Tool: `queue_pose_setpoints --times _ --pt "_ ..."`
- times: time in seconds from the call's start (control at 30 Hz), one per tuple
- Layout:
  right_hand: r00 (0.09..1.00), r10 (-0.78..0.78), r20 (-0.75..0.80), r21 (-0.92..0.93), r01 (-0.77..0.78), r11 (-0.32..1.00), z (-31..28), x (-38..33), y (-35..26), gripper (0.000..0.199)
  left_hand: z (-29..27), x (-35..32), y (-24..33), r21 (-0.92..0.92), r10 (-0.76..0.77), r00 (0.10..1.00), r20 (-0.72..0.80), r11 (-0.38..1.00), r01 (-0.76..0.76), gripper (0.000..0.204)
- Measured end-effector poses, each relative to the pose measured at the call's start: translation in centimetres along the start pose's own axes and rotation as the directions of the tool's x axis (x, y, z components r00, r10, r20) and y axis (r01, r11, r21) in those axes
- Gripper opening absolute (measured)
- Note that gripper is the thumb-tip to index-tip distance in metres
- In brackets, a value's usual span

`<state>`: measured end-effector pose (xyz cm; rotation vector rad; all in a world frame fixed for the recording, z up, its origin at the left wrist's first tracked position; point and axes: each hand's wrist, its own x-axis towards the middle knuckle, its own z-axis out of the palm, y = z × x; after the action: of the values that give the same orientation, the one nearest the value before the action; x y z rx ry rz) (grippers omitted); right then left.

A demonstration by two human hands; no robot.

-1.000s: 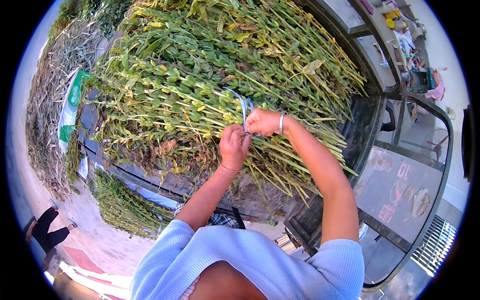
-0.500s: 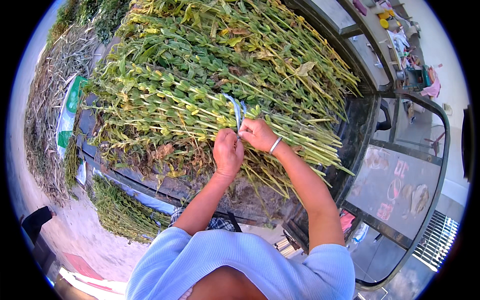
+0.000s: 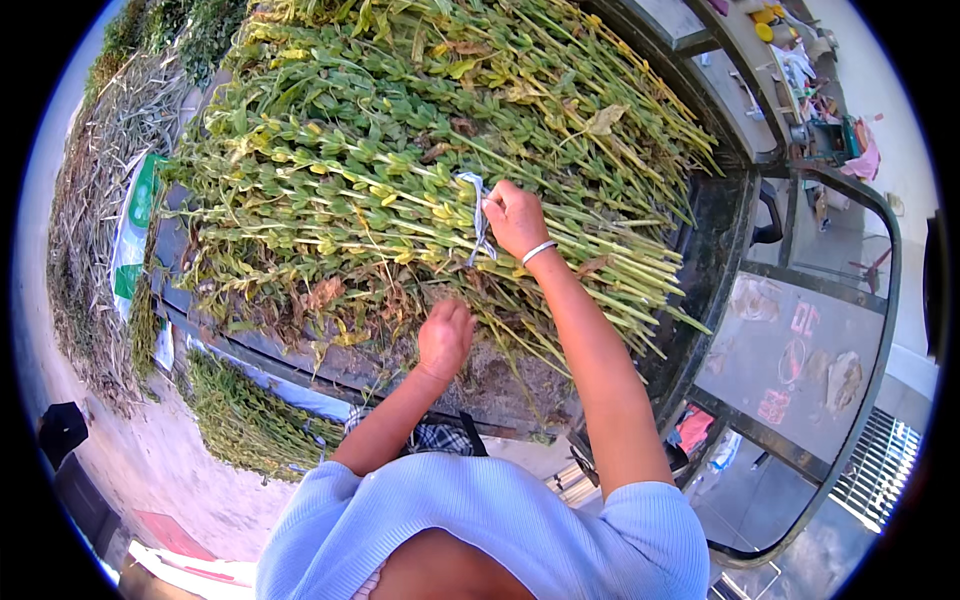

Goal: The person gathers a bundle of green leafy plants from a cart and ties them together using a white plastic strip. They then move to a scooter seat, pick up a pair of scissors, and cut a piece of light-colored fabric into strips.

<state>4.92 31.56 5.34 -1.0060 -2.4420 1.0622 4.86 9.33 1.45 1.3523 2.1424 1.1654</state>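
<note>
A thick bundle of green, pod-covered stalks (image 3: 350,205), apparently sesame, lies across the cart bed. A pale blue-white strip (image 3: 477,235) crosses it, with loose ends showing. My right hand (image 3: 516,218), with a silver bangle at the wrist, is closed on the strip at the bundle's upper side. Nearer to me, my left hand (image 3: 446,338) is apart from the strip, just over dry leaves at the bundle's near edge. Its fingers are curled; whether anything is in them is hidden.
More stalks (image 3: 560,110) pile up behind the bundle. A dark metal frame (image 3: 735,230) bounds the bed on the right. Another bundle (image 3: 245,415) leans below the bed's near left edge. Dried stalks (image 3: 110,220) cover ground at far left, beside a green-and-white sack (image 3: 138,235).
My left hand has let go of the strip and drawn back toward me. My right hand has moved up and slightly right, still holding the strip.
</note>
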Motion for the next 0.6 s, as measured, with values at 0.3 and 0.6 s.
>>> queue_pose_setpoints --times 0.3,0.6 --pt "0.995 0.098 -0.006 0.078 -0.098 0.992 0.6 -0.3 0.4 0.012 0.0 9.7 3.2 0.121 -0.301 0.953 -0.007 0.946 0.3 0.028" --pt "0.98 0.196 -0.018 0.025 -0.195 0.98 1.0 0.1 -0.4 0.014 -1.0 9.4 1.1 0.261 -0.201 0.976 0.08 0.95 0.174 0.017"
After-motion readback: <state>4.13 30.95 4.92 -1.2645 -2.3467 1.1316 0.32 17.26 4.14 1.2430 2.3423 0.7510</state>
